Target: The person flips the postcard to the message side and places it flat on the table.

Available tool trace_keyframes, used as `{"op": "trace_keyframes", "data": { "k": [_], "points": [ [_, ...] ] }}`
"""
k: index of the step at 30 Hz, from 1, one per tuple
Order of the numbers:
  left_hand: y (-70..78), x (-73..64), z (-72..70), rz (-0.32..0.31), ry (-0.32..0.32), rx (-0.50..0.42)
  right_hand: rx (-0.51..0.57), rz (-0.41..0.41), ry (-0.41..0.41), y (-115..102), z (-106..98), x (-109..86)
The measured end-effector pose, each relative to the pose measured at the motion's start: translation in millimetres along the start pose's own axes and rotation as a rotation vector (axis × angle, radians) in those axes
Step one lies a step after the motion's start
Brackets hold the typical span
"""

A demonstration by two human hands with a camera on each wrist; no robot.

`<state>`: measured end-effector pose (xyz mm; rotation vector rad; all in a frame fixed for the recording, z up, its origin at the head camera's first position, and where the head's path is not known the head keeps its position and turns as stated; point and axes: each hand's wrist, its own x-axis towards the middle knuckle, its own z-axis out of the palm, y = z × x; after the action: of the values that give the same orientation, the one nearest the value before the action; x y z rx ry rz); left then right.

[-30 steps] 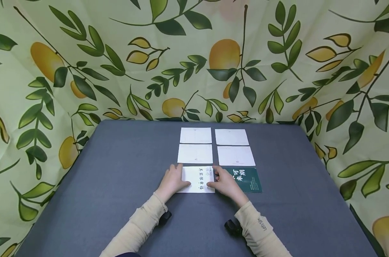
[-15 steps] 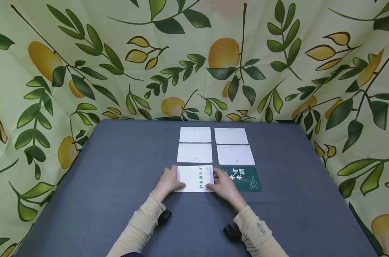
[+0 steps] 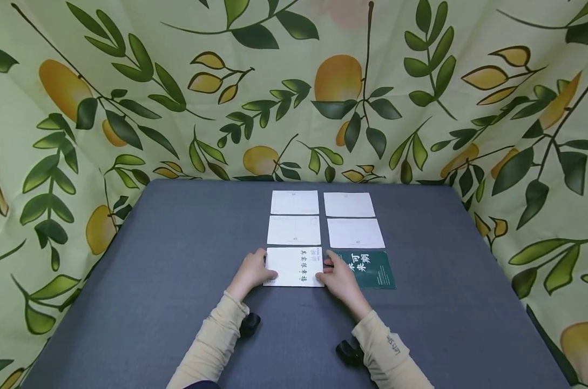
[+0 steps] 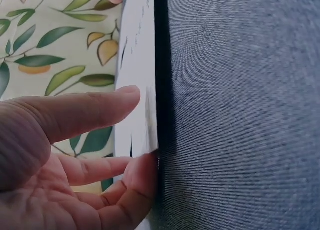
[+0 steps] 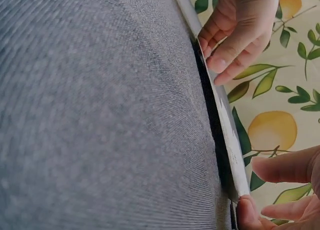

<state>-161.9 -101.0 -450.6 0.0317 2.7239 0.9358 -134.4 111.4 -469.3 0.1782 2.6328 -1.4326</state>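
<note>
In the head view, a white postcard [image 3: 289, 267] with a column of dark handwritten characters lies between my two hands. At its left edge my left hand [image 3: 250, 274] holds it, thumb over the face and fingers at the edge. My right hand [image 3: 339, 278] holds the right edge, thumb near the lower corner. The wrist views show a dark shadow under the postcard's near edge, so it stands slightly off the cloth there. A green postcard [image 3: 378, 270] with white characters lies to the right, partly covered by my right hand.
Behind the held postcard, several blank-looking white postcards [image 3: 294, 230] lie face up in two columns. A dark blue-grey cloth [image 3: 177, 243] covers the table. A leaf-and-fruit patterned curtain [image 3: 284, 124] hangs around the back and sides.
Both hands have shifted the white postcard slightly away from me, towards the cards behind. The left hand has also slid a little outward to the left. The other cards have stayed put.
</note>
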Motion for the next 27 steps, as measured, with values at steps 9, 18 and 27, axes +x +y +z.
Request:
{"op": "trace_keyframes", "data": {
  "k": [9,18,27],
  "points": [
    [-10.3,6.2,-1.7,-0.088,-0.035,-0.283,0.093,-0.007,0.083,0,-5,5.8],
    [-6.8,9.6,-0.4,-0.04,0.125,-0.353,0.145,-0.029,0.194,-4,-10,11.1],
    [-2.5,13.3,-4.0,-0.008,0.225,-0.538,0.206,-0.004,0.248,-6,-13,16.0]
  ]
}}
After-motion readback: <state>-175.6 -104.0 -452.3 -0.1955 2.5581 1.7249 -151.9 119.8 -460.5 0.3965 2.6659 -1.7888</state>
